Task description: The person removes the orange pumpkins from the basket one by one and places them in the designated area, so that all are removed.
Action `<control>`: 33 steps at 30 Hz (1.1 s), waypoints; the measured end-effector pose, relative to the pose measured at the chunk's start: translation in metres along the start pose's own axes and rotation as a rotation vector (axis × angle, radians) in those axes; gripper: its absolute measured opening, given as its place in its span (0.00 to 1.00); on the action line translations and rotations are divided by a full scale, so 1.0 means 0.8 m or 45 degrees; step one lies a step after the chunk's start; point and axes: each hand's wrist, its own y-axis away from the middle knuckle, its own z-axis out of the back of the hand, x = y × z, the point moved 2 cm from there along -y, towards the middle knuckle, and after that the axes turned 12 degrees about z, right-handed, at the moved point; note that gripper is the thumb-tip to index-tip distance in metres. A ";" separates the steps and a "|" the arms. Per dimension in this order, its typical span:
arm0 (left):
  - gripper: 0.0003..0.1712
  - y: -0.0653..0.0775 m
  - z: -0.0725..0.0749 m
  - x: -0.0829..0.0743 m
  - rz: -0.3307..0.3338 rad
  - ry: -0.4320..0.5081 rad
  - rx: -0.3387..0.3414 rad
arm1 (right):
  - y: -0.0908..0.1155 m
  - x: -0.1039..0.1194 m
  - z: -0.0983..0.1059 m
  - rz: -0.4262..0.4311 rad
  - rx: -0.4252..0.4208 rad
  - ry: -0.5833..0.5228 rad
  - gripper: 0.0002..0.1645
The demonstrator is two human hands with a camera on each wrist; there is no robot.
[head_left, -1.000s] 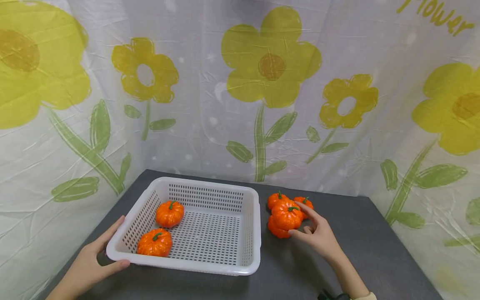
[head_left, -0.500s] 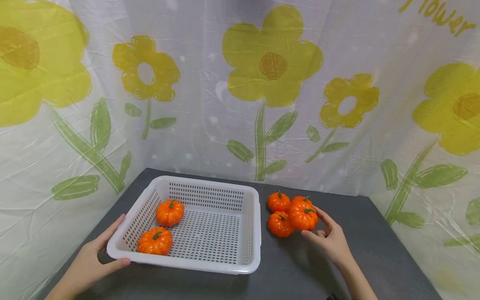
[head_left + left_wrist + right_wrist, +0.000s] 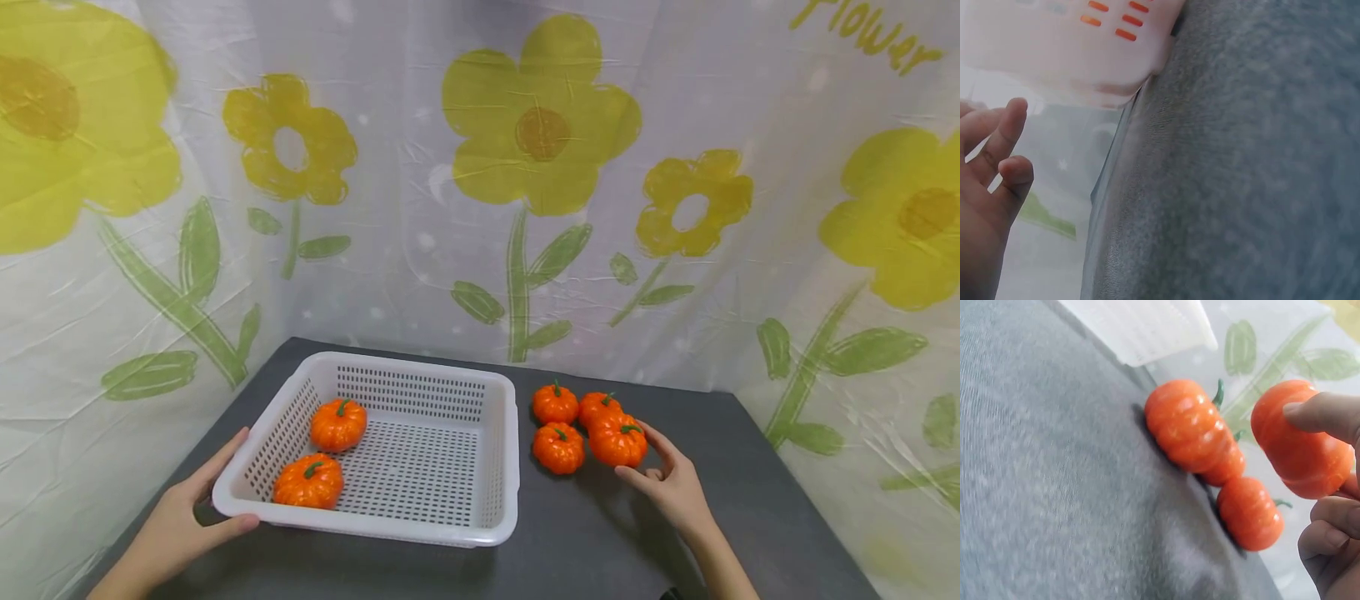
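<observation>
In the head view my right hand (image 3: 671, 487) pinches a small orange pumpkin (image 3: 617, 440) with a green stem between thumb and fingers. The right wrist view shows this pumpkin (image 3: 1297, 447) raised off the grey table. Three similar pumpkins stand close by: one at the back (image 3: 555, 404), one in front (image 3: 558, 448), and one (image 3: 597, 408) partly hidden behind the held one. My left hand (image 3: 176, 521) lies spread at the near-left corner of a white perforated basket (image 3: 498, 467), thumb at the front rim and fingers along the left side. Two pumpkins, one rear (image 3: 339, 425) and one front (image 3: 308, 482), sit in its left half.
The dark grey table (image 3: 570, 550) ends at a pale flower-print curtain (image 3: 405, 275), which rises behind it and on both sides. The basket's right wall stands just left of the loose pumpkins.
My right hand has carried its pumpkin right and slightly toward me, from over the group to the group's right side, uncovering the front pumpkin. My left hand and the basket stay put.
</observation>
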 end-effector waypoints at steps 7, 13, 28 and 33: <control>0.62 -0.001 0.000 0.001 -0.021 0.004 0.001 | 0.000 -0.013 0.003 -0.029 -0.004 0.050 0.48; 0.62 0.001 0.001 0.000 -0.035 -0.015 0.000 | 0.001 -0.029 0.003 -0.075 0.003 0.072 0.49; 0.62 -0.001 0.001 -0.004 0.001 0.029 0.079 | -0.009 -0.055 -0.005 -0.157 0.021 0.113 0.51; 0.62 -0.002 0.002 -0.002 -0.012 0.038 0.094 | -0.009 -0.061 -0.008 -0.169 0.044 0.098 0.51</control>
